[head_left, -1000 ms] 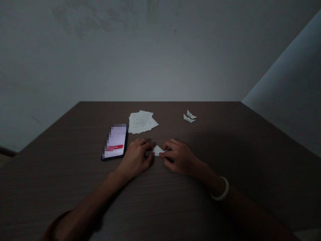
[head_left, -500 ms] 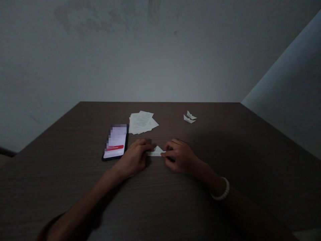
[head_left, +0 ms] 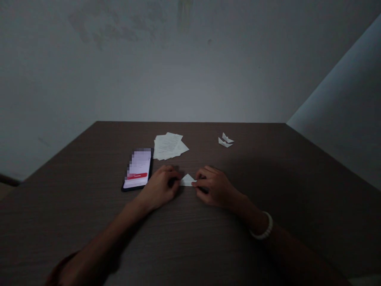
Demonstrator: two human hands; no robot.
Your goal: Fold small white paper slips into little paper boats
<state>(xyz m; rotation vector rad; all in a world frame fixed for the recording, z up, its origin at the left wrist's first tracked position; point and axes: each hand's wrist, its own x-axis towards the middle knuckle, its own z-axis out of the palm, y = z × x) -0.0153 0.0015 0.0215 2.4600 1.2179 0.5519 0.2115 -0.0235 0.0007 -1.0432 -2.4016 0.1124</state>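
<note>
A small folded piece of printed paper (head_left: 187, 181), triangular at its top, lies on the table between my two hands. My left hand (head_left: 163, 183) pinches its left corner with thumb and forefinger. At the right corner, my right hand (head_left: 212, 184) has its thumb and fingertips closed on the paper; the other fingers curl beneath the palm. The fingertips cover both ends of the paper. A white beaded bracelet (head_left: 266, 226) circles my right wrist.
A phone (head_left: 137, 170) with a lit screen lies just left of my left hand. Beyond it is a loose stack of printed paper sheets (head_left: 169, 147). Two small paper boats (head_left: 225, 142) stand at the back right of the brown table (head_left: 190, 246), whose far edge meets a grey wall (head_left: 190, 79).
My left fingers have shifted slightly left along the paper, uncovering a little more of its left side. My right hand keeps its hold. The view has tilted very slightly.
</note>
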